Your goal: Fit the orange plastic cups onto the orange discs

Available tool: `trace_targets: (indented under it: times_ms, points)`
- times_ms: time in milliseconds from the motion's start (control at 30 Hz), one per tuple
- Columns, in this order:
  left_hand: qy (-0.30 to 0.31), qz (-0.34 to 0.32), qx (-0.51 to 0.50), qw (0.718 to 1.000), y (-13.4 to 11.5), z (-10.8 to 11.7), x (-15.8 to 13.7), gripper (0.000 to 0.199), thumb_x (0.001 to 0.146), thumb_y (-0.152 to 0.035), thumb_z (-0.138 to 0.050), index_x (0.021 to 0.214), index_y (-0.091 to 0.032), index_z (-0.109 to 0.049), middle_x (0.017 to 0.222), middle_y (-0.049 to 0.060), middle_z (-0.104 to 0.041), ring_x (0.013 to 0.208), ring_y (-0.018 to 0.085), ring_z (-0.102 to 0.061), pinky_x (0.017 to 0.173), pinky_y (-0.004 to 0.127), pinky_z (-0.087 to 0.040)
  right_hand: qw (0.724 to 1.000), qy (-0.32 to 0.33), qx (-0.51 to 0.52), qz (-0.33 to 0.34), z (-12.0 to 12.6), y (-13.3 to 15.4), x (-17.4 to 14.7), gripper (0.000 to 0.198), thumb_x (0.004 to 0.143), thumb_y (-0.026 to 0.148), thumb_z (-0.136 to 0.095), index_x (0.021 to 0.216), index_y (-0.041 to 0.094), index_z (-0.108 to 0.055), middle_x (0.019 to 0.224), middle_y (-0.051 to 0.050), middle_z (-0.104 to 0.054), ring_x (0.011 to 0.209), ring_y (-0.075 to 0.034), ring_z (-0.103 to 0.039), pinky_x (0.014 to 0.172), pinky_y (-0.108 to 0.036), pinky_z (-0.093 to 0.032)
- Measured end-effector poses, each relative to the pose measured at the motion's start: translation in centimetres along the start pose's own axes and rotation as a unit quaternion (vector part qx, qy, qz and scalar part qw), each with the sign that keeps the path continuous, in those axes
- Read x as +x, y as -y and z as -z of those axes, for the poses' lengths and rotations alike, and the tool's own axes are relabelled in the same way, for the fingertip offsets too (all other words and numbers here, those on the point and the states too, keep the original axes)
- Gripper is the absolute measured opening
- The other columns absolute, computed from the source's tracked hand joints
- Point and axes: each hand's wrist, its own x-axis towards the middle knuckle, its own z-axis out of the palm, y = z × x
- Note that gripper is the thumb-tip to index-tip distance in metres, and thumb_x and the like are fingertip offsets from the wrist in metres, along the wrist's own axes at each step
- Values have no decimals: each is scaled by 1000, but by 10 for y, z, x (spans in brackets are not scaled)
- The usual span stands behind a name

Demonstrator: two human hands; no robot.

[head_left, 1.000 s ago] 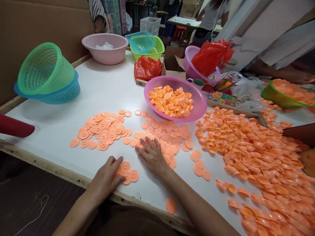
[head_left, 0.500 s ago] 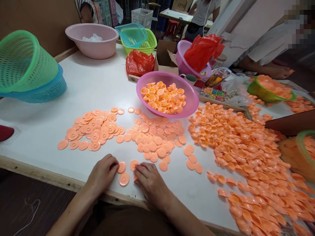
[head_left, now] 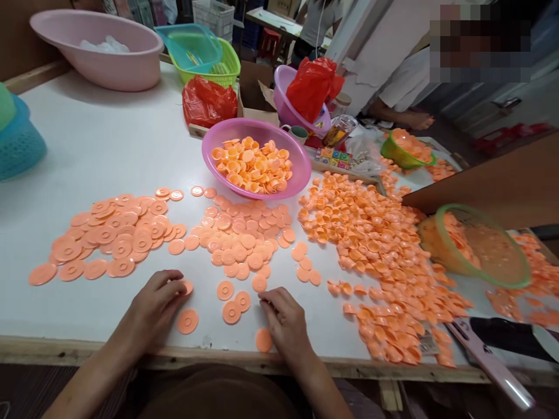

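Note:
My left hand [head_left: 159, 305] rests low over the white table, fingers bent round the edge of a flat orange disc [head_left: 187, 287] that they partly cover. Just below its fingertips lies another orange disc [head_left: 187, 321]. My right hand [head_left: 286, 320] is curled with its fingertips drawn together, close below a disc [head_left: 259, 283]; whatever is between them is hidden. Beside its thumb side lies one more disc [head_left: 264, 340]. Between the hands three ringed discs [head_left: 231, 312] lie close together. Beyond are a left disc pile [head_left: 117, 233] and a middle disc pile [head_left: 244, 233].
A pink basin [head_left: 301, 174] holds small orange cups. A broad heap of orange cup-like pieces [head_left: 371, 256] covers the right side. Baskets, a pale pink tub [head_left: 152, 64] and red bags [head_left: 209, 102] stand behind. A co-worker's hand [head_left: 419, 120] shows at back right.
The view has swung right. My hands have moved farther apart, and the discs between them lie differently, with three now grouped in the middle.

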Motion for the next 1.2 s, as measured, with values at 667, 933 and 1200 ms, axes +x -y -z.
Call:
trace_targets:
  times_ms: [667,933,1200]
  points:
    - [102,-91,8,991,-37,-34,2,22,95,-19,-47,91,-22,-69,89,5,-63,80,16,-59,71,27,-48,997,81,8,-14,-28,16,2,9,87,16,-64,90,22,-70,88,-4,-62,84,-19,-61,75,-30,-52]
    - [145,-119,18,982,-55,-41,16,20,94,-18,-48,82,-19,-64,84,5,-59,79,18,-51,66,30,-42,963,11,86,-254,33,-20,-5,10,80,29,-66,86,21,-68,66,1,-63,63,-17,-58,58,-27,-44]
    - [203,-207,16,957,-78,-56,27,24,97,-17,-44,85,-19,-64,88,7,-63,81,19,-51,68,33,-39,971,-26,10,-238,48,-39,-5,14,77,32,-68,86,21,-69,60,3,-59,58,-16,-55,58,-28,-43]
